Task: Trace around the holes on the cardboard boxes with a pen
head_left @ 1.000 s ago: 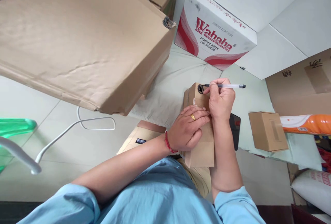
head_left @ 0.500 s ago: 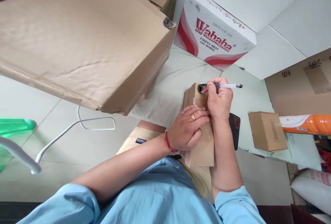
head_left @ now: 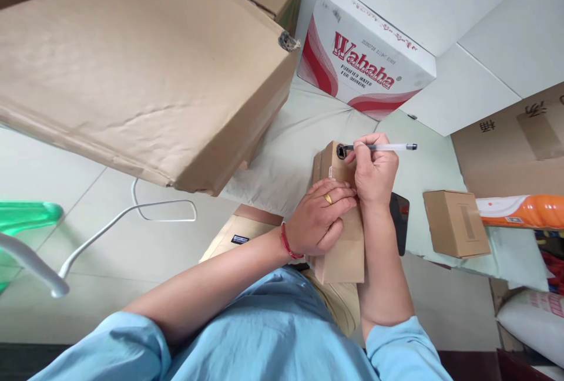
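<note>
A long brown cardboard box (head_left: 341,258) sits in front of me, partly over my lap. My left hand (head_left: 321,216), with a gold ring and a red wrist cord, lies across its top, fingers stretched toward my right wrist. Pinched in the closed fingers of my right hand (head_left: 374,169) is a pen (head_left: 394,147) with a clear barrel and dark ends. Its tip meets a black rounded mark (head_left: 341,151) near the box's far end; the exact contact is too small to make out. A small white label (head_left: 330,172) shows beside my left fingers.
A large carton (head_left: 145,70) looms at the left, and a Wahaha water carton (head_left: 365,58) stands behind. To the right are a dark phone (head_left: 399,222), a small brown box (head_left: 456,222) and an orange-and-white package (head_left: 524,211). White bent tubing (head_left: 127,208) rises at lower left.
The right hand and pen have shifted very slightly to the right, the pen's rear end most visibly. My left hand and the box have stayed where they were.
</note>
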`<state>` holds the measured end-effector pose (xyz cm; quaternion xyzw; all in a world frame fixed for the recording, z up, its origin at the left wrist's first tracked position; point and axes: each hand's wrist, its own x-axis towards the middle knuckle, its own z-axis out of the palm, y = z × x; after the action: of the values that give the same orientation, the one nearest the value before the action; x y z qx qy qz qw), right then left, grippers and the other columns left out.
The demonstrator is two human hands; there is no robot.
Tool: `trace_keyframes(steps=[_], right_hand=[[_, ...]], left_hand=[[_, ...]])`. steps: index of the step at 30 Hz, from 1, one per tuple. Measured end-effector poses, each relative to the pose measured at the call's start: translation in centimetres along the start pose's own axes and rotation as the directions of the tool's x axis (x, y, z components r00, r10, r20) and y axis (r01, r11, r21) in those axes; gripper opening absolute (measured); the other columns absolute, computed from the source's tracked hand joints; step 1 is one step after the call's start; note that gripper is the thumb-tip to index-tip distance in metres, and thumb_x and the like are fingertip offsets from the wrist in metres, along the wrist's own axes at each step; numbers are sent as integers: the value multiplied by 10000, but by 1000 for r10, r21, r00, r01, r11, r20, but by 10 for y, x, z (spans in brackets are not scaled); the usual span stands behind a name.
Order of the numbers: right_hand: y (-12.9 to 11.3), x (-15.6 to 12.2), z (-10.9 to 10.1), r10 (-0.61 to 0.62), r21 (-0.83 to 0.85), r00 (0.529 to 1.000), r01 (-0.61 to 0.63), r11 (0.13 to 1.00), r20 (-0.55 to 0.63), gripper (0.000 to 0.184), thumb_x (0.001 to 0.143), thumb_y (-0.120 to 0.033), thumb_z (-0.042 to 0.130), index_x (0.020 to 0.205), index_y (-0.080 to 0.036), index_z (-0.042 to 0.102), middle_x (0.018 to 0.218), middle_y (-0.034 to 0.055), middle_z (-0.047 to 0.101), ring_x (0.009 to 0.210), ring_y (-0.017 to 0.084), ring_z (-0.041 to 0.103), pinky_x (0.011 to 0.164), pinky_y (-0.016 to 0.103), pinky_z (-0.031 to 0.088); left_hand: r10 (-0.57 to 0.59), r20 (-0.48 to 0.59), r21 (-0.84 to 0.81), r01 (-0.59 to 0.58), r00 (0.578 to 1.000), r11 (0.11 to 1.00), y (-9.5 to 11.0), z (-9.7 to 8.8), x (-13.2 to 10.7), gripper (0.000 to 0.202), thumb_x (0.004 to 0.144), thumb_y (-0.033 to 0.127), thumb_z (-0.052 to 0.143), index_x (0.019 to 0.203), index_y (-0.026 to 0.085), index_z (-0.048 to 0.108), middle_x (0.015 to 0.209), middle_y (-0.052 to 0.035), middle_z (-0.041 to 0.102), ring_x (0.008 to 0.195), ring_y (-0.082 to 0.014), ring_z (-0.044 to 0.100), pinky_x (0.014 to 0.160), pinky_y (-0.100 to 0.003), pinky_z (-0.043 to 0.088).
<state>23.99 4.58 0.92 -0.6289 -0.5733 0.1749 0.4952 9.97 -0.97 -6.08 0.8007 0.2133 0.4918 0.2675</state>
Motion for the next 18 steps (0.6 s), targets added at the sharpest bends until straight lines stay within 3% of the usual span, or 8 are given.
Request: trace_keyframes(steps=[3, 6, 9, 11, 15, 18], right_hand=[[12, 2, 1, -31, 26, 982, 36, 999, -184, 147, 992, -360, 545, 896, -251, 573, 711, -47, 622, 631, 133, 630, 678, 260, 510], [34, 2, -7, -54, -10, 931, 54, 999, -360, 196, 1038, -427, 498, 1023, -254, 588, 834, -15, 643, 710, 147, 663, 727, 283, 534], [63, -9, -26, -85, -155, 902, 21, 988, -423, 231, 1031, -407, 503, 1105, -237, 640, 975, 46, 685, 892, 198, 705, 862, 354, 558], [84, -24, -42, -119, -320, 920, -8, 947, -375, 256, 1005, -362, 515, 1110, -213, 695, 1068, 103, 704, 1031, 249, 699, 973, 423, 542], [116, -57, -65, -64, -611, 995, 4, 792, -77, 369, 954, -241, 479, 1179, -181, 766, 1072, 157, 708, 1033, 306, 648, 988, 487, 524], [126, -76, -72, 28, -705, 997, 36, 709, 79, 505, 935, -152, 429, 1348, -168, 721, 1083, 167, 726, 1012, 309, 616, 986, 489, 510]], left_hand=[[18, -21, 23, -17, 1000, 1000, 1, 0, 0, 467, 899, 148, 468, 1317, 200, 669, 1336, -144, 755, 1320, -321, 663, 1160, -559, 505], [29, -28, 59, -28, 999, 998, 2, -1, 1, 414, 900, 133, 479, 1257, 182, 681, 1311, -143, 770, 1282, -317, 682, 1143, -539, 520], [20, -20, 75, -19, 1000, 997, 3, -1, 2, 388, 903, 128, 490, 1235, 166, 686, 1295, -150, 776, 1289, -313, 680, 1159, -525, 512], [16, -13, 79, -15, 1000, 997, 4, -2, 2, 383, 902, 128, 492, 1227, 168, 689, 1294, -149, 778, 1289, -313, 680, 1165, -525, 507], [16, -20, 77, -15, 1000, 997, 4, -2, 3, 384, 891, 120, 495, 1220, 164, 689, 1288, -143, 782, 1276, -316, 684, 1158, -522, 506], [-1, -10, 76, 2, 1000, 997, 5, -3, 3, 394, 889, 118, 499, 1234, 172, 682, 1321, -137, 775, 1281, -312, 682, 1160, -523, 496]])
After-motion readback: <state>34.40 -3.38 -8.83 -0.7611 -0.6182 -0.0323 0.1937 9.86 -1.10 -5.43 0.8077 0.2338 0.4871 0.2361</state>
